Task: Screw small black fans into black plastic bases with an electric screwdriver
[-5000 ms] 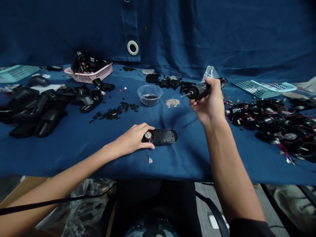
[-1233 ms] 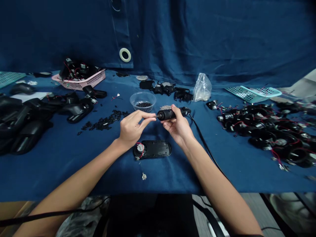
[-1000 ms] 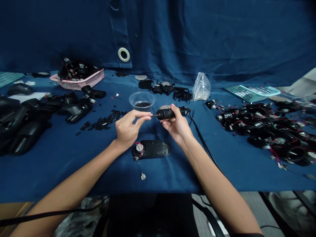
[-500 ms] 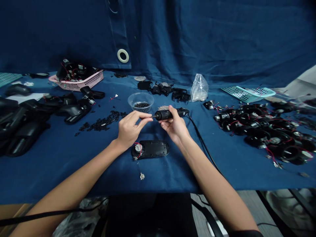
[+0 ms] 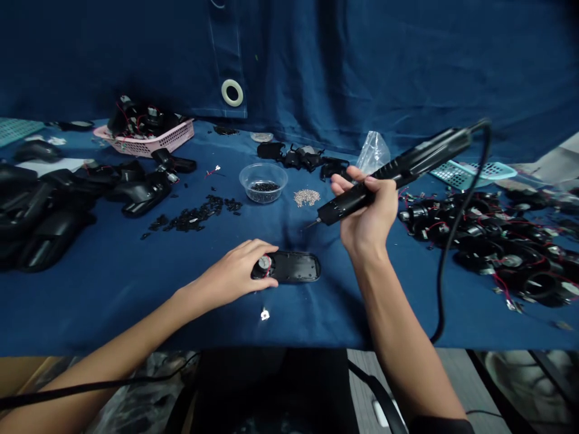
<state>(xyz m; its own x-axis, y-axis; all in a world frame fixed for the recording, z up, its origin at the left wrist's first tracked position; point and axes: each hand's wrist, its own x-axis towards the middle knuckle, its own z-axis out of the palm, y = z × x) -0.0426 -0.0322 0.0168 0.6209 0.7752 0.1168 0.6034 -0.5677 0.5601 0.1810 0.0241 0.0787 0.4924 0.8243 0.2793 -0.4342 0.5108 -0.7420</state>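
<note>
My left hand [image 5: 242,268] grips the left end of a black oblong plastic housing [image 5: 296,266], thumb and fingers on either side of the round silver motor [image 5: 264,263] seated there. The housing lies flat on the cloth, hollow side up. My right hand [image 5: 373,211] is wrapped round a black electric screwdriver [image 5: 398,172], held tilted above the cloth with its thin bit pointing down to the left. The bit is apart from the housing. A small whitish metal part [image 5: 265,314] lies just in front of the housing.
Behind the housing are a clear bowl [image 5: 263,184] of dark screws, a heap of silver screws [image 5: 306,197] and scattered small black parts [image 5: 194,214]. Black housings [image 5: 54,205] crowd the left; wired motor units [image 5: 497,235] cover the right. A pink basket [image 5: 149,144] stands behind. The screwdriver's cord [image 5: 446,271] hangs at right.
My left hand has left the screwdriver's bit and come down onto the housing. My right hand has raised the screwdriver to the right and tipped its bit downward.
</note>
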